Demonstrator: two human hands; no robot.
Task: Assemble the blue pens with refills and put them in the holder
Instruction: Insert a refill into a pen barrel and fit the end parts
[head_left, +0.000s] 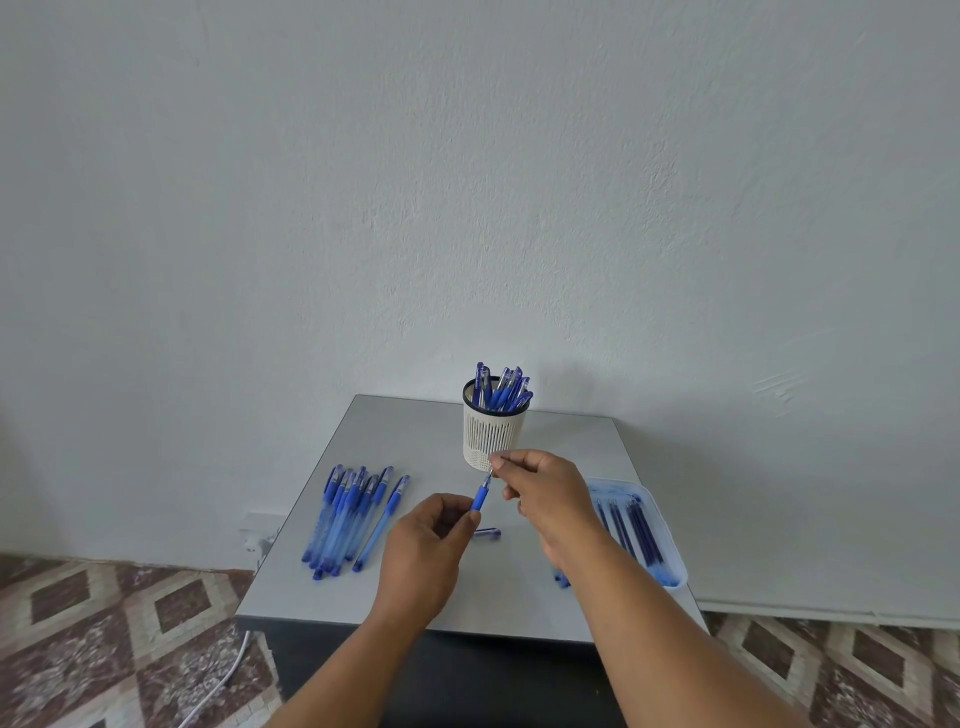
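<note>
Worktop (415, 597): grey, square, set against a pale wall (467, 182); patterned tile floor (104, 623) at either side.

Holder (491, 436): white slotted cup with dark rim, upright at 12 o'clock on the worktop, filled with capped blue pens (501, 389) standing on end.

Left hand (426, 551): at worktop centre, grip clenched round the lower part of a pen barrel (478, 500), which tilted up toward 1 o'clock.

Right hand (545, 493): just beyond the left hand, thumb and forefinger pinching the thin tip end at the top of that barrel, directly in front of the holder's base. Whether it was a refill or the pen's tip could not be told.

Loose pens (348, 519): a bundle lying side by side at 9 o'clock, ends toward 7 o'clock.

Tray (670, 545): pale, shallow, at 3 o'clock, holding dark blue refills (636, 530) laid roughly parallel.

Cap (488, 533): 1 small blue piece lying on the worktop between the 2 hands.

Cable (218, 680): white, on the floor at 7 o'clock.
</note>
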